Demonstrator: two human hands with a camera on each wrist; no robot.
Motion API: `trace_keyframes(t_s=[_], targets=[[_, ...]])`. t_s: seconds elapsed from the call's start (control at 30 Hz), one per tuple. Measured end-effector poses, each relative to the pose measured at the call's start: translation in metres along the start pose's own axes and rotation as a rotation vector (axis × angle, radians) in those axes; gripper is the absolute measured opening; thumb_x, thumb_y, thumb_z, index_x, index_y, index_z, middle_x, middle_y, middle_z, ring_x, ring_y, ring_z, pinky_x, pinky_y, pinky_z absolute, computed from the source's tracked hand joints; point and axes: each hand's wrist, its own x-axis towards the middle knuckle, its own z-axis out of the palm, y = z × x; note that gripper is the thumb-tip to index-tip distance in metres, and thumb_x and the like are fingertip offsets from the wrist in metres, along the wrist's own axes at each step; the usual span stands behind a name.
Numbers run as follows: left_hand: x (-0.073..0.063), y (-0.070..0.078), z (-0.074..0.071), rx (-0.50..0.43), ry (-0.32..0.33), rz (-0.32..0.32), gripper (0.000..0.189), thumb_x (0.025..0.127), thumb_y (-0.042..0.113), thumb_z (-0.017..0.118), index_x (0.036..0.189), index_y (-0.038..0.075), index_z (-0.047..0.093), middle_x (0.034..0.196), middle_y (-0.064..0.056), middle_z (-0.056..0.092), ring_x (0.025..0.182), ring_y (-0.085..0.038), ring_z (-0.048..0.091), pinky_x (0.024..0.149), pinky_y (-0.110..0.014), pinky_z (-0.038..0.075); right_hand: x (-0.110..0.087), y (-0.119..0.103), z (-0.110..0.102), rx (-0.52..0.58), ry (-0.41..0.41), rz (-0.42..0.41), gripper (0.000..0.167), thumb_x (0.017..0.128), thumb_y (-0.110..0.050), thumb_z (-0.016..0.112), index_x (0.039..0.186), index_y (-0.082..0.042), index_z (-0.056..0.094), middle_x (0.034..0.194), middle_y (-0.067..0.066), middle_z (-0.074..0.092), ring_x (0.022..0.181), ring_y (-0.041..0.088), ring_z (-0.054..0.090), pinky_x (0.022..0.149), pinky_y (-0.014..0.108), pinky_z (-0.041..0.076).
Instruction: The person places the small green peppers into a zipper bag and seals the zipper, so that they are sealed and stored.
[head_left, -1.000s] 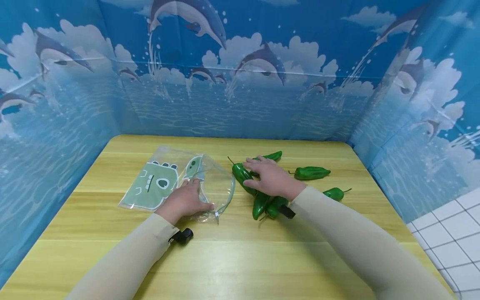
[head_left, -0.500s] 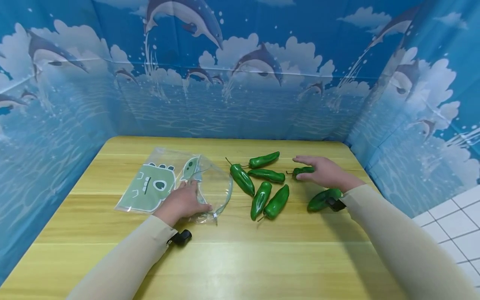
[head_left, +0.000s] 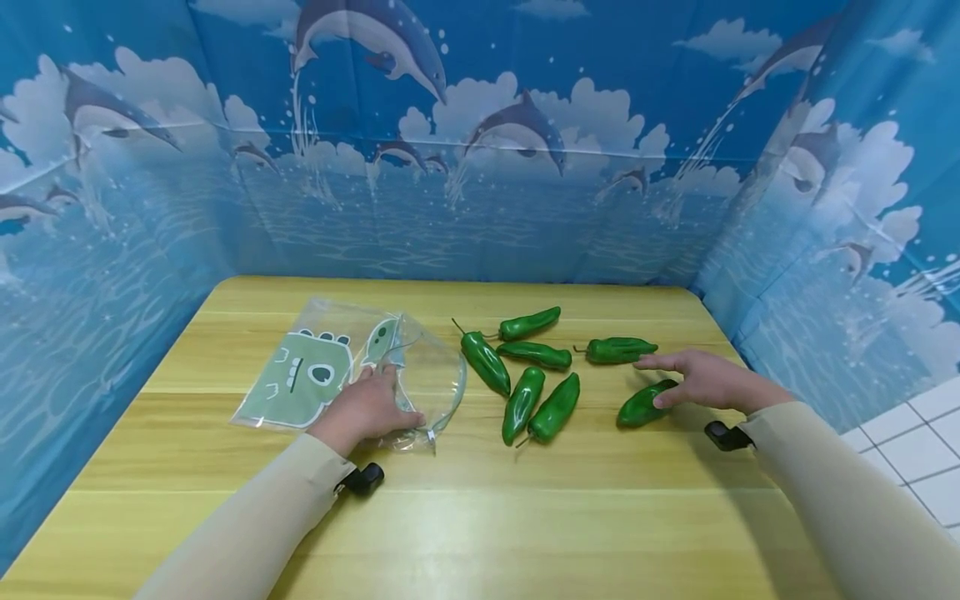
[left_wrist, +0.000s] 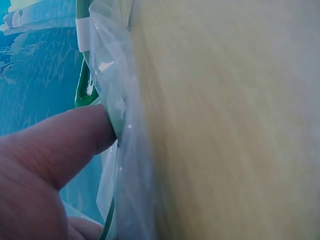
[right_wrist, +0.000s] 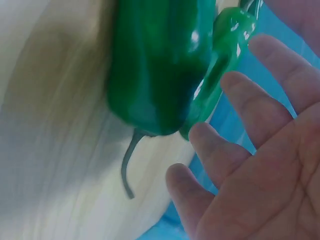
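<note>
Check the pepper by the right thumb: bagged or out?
Out: the pepper lies on the table, apart from the bag at the left hand.

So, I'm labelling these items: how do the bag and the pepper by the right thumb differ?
The bag is clear with cartoon prints; the pepper is plain glossy green. The bag is larger and thin, the pepper smaller and plump. Both lie on the table.

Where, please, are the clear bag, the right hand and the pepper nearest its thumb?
Clear bag (head_left: pixel 322 375): head view, printed face.
Right hand (head_left: pixel 705 380): head view, back of hand.
Pepper (head_left: pixel 641 407): head view, mid-body.
</note>
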Motion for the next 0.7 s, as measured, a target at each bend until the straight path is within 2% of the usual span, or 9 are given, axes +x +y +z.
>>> trace_keyframes(t_s=[0.17,0.3,0.7], targets=[[-0.001,0.001,-0.001,-0.002,0.002,-0.002,0.114,0.087,0.060,0.078,0.165,-0.003,0.025,0.169,-0.027,0.030,0.160,-0.049,0.018,0.123,-0.067,0.030,-0.005,0.008,0.001,0.032,-0.037,0.001,0.078,0.092,-0.039,0.080,0.158,-0.012,0.050,0.167,0.028,0.034,0.148,0.061,0.030,0.108,0.069,0.046],[-0.001,0.001,-0.001,-0.005,0.000,-0.006,0.114,0.087,0.060,0.078,0.166,-0.002,0.024,0.169,-0.027,0.030,0.160,-0.049,0.019,0.123,-0.068,0.031,-0.005,0.010,0.004,0.057,-0.037,-0.004,0.074,0.091,-0.035,0.082,0.156,-0.013,0.054,0.167,0.026,0.034,0.150,0.061,0.026,0.111,0.072,0.040],[0.001,0.000,0.001,0.007,0.005,-0.005,0.116,0.086,0.062,0.078,0.166,-0.003,0.024,0.169,-0.026,0.033,0.161,-0.048,0.018,0.124,-0.067,0.030,-0.004,0.020,0.017,0.039,0.021,-0.012,0.061,0.092,-0.024,0.081,0.149,-0.011,0.062,0.161,0.026,0.046,0.147,0.060,0.034,0.112,0.072,0.039]])
